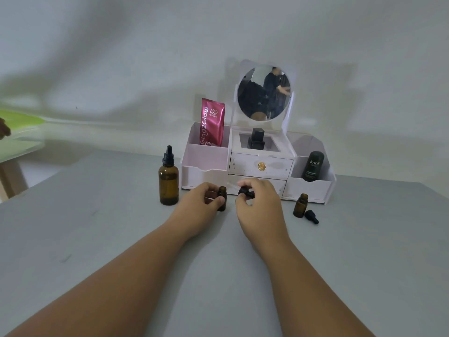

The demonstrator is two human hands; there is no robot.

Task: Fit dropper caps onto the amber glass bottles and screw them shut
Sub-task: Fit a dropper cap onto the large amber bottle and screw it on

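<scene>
Between both hands, left hand (202,201) grips small bottle (222,198); right hand (261,203) pinches dropper cap (245,191).

"Glad2Glow", "RETINOL BRIGHT" and "10x" on the pink sachet (212,122); "Kahf" on the dark bottle (313,166).

A single wide-angle camera sat on the person's head and looked forward and down over the grey counter (97,239). Both forearms ran up from the bottom edge, so the view was at arm's length. The left hand (201,203), gripping a small bottle (222,198), and the right hand (262,203), pinching a dropper cap (244,191), lay near the middle. The camera faced a white organizer (206,161) with a round mirror (263,93), which stood farther back against the wall (121,57).
</scene>
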